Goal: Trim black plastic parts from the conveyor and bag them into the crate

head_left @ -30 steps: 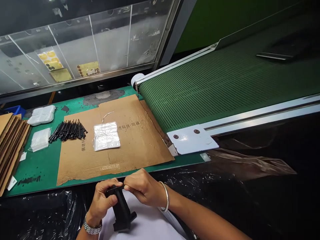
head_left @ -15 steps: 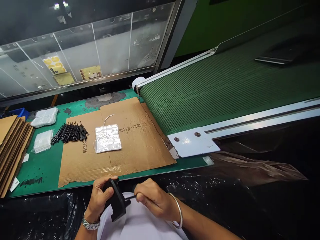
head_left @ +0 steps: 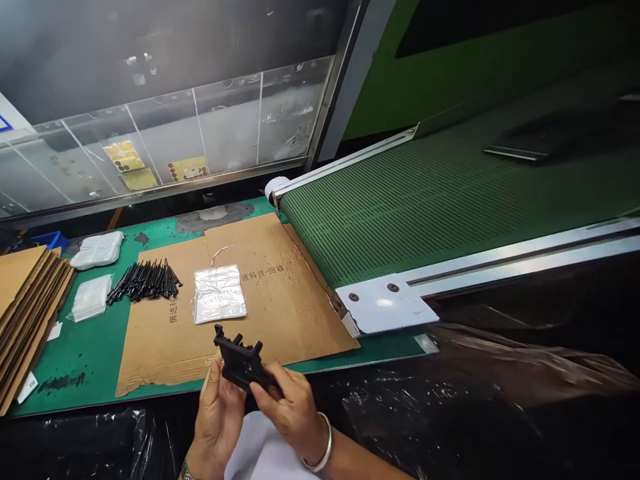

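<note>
Above my lap, both hands meet at a black moulded plastic part (head_left: 243,363) with short pegs along its upper edge. My right hand (head_left: 293,403) is closed on its right end, thumb on the near face. My left hand (head_left: 220,410) is closed around its lower left side, with the thumb raised and the fingers partly behind it. Just beyond the hands, a stack of clear plastic bags (head_left: 220,297) lies on a flat cardboard sheet (head_left: 295,313). A pile of thin black rods (head_left: 147,280) rests at the sheet's left edge.
Two more bag stacks, a nearer one (head_left: 91,297) and a farther one (head_left: 97,250), lie on the green table (head_left: 95,353). Cardboard pieces (head_left: 33,313) stand at far left. A sloping green conveyor (head_left: 380,193) carries a dark flat object (head_left: 520,143). Black plastic sheeting (head_left: 75,443) hangs below.
The black part has been lifted forward and turned, so its pegs now point up. The thin black rod my right hand pinched no longer shows. That hand now grips the part itself.
</note>
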The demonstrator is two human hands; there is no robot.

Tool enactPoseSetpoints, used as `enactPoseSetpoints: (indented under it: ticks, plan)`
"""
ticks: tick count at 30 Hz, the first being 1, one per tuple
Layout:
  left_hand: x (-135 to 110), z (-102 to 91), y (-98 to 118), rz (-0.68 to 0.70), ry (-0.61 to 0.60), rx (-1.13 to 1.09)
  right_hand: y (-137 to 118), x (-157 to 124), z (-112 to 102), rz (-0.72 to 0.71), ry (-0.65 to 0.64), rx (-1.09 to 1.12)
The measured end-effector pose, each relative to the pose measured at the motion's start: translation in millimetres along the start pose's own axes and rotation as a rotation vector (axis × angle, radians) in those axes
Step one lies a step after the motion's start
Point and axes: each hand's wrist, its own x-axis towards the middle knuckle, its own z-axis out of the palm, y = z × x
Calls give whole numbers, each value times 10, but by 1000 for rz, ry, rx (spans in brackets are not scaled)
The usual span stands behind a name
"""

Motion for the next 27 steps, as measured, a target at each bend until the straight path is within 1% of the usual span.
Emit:
enactPoseSetpoints:
  ticks: [1,2,4,6,9,12,14,18,23,25,27]
  plan:
    - [6,15,-9,-57,-14,-66,-18,-22,21,-62,-11,-9]
    - [5,32,-5,-74,-4,-107,-34,-38,22,-119,-36,-9]
    - [-17,57,35,-39,38,-126,-57,-35,-35,-193,-86,13]
    - [-56,52,84,5,39,-87,-69,35,-141,-223,-123,29]
    - [-116,-6,117,-18,7,9,-65,229,-265,-292,-220,-14]
    - [-166,-59,108,-66,-30,73,-46,395,-268,-382,-305,-101]
    - [-193,-72,105,-78,-33,86,-34,438,-234,-426,-336,-151]
    - [-215,-78,113,-77,9,95,-34,373,-198,-496,-396,-181]
    - [-184,-139,115,-98,44,70,-51,184,-242,-588,-482,-178]
    - [-174,-164,121,-70,79,95,-47,133,-264,-617,-530,-134]
    - [-171,-174,131,2,97,135,-42,116,-280,-578,-550,-57]
